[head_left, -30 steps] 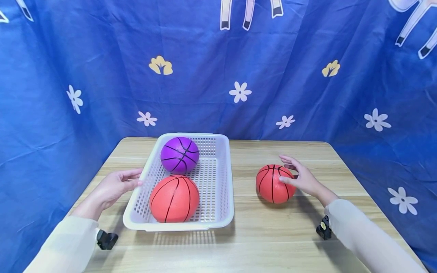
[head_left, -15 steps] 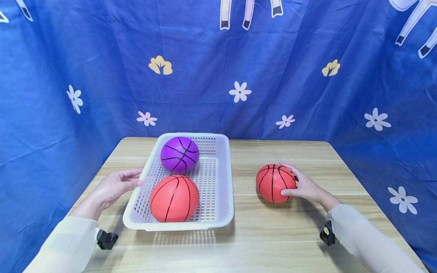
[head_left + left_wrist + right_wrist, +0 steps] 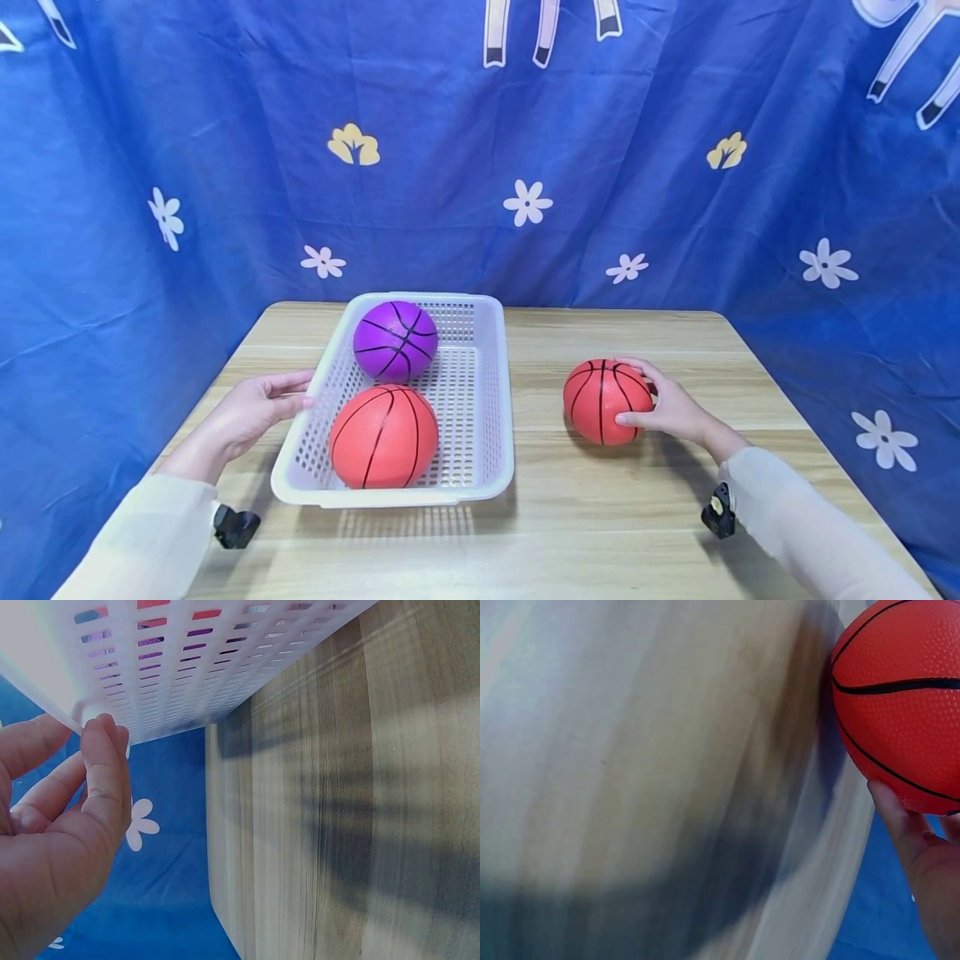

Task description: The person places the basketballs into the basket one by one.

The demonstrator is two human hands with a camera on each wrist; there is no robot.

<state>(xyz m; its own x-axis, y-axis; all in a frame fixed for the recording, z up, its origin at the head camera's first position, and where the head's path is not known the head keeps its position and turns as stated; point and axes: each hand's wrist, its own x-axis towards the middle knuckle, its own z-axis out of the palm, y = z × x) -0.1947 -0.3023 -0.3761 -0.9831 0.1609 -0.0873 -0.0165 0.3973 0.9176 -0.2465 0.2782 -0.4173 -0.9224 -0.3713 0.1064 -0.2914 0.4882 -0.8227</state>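
Note:
A white plastic basket point(image 3: 501, 400) with perforated walls holds a purple toy basketball point(image 3: 395, 342) at its far end and an orange-red toy basketball point(image 3: 383, 437) at its near end. My left hand point(image 3: 255, 408) pinches the basket's left rim; the left wrist view shows thumb and fingers on either side of that edge. To the right of the basket sits another red toy basketball point(image 3: 600, 404). My right hand point(image 3: 678, 410) grips its right side, thumb in front and fingers curving behind. Some of those fingers are hidden by the ball.
Everything stands on a light wood-grain table point(image 3: 585, 533). Behind and beside it hangs a blue curtain point(image 3: 450, 217) with flower prints, close to the table's back edge. A dark camera point(image 3: 236, 527) is worn at the left wrist, another camera point(image 3: 718, 510) at the right.
My right hand has closed in on the red ball, its fingers and thumb coming down onto the side. The ball has barely shifted. My left hand and the basket have stayed put.

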